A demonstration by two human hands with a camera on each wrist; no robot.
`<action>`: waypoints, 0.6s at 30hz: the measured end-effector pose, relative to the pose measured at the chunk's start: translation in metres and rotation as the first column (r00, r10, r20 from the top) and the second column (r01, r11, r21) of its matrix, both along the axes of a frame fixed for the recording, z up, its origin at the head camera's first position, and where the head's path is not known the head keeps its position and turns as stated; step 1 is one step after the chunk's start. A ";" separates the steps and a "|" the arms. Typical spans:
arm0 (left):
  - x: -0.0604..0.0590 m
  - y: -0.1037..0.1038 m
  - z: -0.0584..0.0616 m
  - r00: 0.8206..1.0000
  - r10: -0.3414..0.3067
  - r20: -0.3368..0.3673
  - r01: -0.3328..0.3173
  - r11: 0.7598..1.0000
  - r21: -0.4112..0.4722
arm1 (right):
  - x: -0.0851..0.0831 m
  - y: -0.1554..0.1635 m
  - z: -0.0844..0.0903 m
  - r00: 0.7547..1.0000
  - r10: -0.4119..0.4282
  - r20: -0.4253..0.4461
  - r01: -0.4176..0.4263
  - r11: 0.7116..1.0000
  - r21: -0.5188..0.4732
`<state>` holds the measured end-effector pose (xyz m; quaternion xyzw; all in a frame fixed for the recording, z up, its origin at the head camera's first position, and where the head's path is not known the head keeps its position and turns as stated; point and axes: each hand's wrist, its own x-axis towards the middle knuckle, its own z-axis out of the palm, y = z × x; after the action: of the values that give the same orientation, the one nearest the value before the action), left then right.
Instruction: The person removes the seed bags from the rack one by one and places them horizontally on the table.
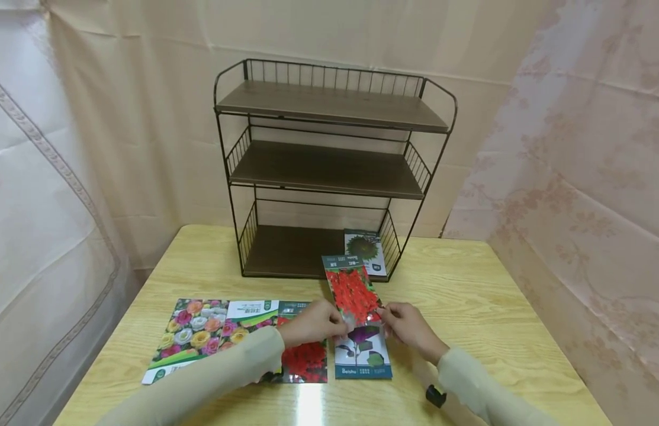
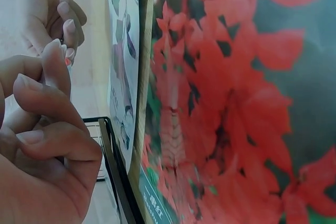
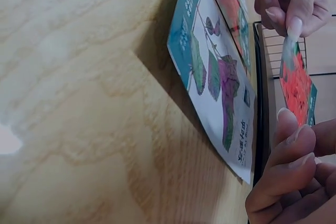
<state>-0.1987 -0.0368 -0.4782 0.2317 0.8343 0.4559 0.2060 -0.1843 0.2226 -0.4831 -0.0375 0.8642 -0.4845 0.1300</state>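
Both hands hold a seed packet with red flowers, raised and slanted before the rack's bottom shelf. My left hand pinches its lower left corner, and my right hand pinches the lower right edge. The right wrist view has the held packet stretched between the fingertips of both hands. Below it on the table lies a packet with a purple flower, its upper part overlapped by the held one. Another red-flower packet lies under my left wrist, filling much of the left wrist view.
A three-tier rack with dark wire sides stands at the back of the wooden table. A sunflower packet leans at the right of its bottom shelf. Left of my hands lie a multicoloured flower packet and another like it.
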 end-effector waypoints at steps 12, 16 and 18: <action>0.005 0.011 -0.003 0.998 -0.069 0.012 0.068 0.996 0.053 | 0.012 0.015 -0.003 1.000 -0.009 0.001 0.009 1.000 -0.024; 0.006 0.016 -0.003 0.997 -0.071 0.003 0.071 0.996 0.061 | 0.016 0.019 -0.003 1.000 -0.024 0.010 0.025 0.999 -0.031; 0.007 0.018 -0.003 0.998 -0.070 0.001 0.069 0.996 0.056 | 0.018 0.020 -0.002 0.999 -0.030 0.018 0.031 0.999 -0.036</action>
<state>-0.1912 -0.0192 -0.4811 0.2655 0.8123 0.4720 0.2166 -0.1664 0.2427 -0.4852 -0.0224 0.8546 -0.5024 0.1294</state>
